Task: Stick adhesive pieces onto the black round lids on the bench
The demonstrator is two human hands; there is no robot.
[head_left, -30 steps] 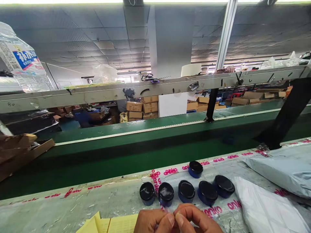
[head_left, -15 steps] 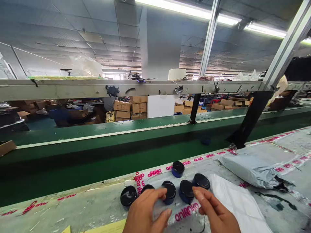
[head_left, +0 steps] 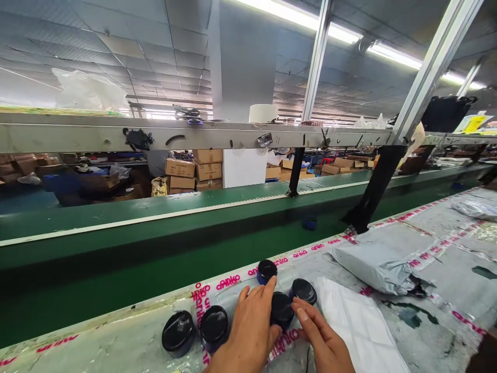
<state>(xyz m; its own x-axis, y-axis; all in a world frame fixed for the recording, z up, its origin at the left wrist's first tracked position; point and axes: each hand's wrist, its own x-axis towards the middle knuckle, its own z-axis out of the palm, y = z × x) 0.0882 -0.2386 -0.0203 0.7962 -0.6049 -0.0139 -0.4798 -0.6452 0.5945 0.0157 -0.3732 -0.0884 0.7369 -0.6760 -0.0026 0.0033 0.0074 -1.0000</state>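
Jars (head_left: 281,309) with black lids and blue bodies sit in a loose row on the taped bench (head_left: 116,344), close to our lower frame edge, and we note both hands reaching into that row. Our left hand (head_left: 250,331) lies palm down over the middle of the row, fingers spread and extended forward, its fingertips near the rearmost jar (head_left: 266,270); it covers whatever is beneath it, so we cannot tell if it grips anything. Our right hand (head_left: 324,339) comes in from the lower right, fingers loosely extended, index finger and thumb touching the side of the central jar without closing around it. The two hands sit apart, with that jar between them. Two more jars (head_left: 196,331) stand to the left of the left hand, one jar (head_left: 303,291) just right of the central one. A white poly mailer (head_left: 361,326) lies flat just right of the right hand, and a grey mailer (head_left: 378,259) lies farther right. Beyond the bench runs a green conveyor belt (head_left: 116,243), then a metal rail (head_left: 194,135) overhead, with stacked cardboard boxes (head_left: 194,173) behind it.
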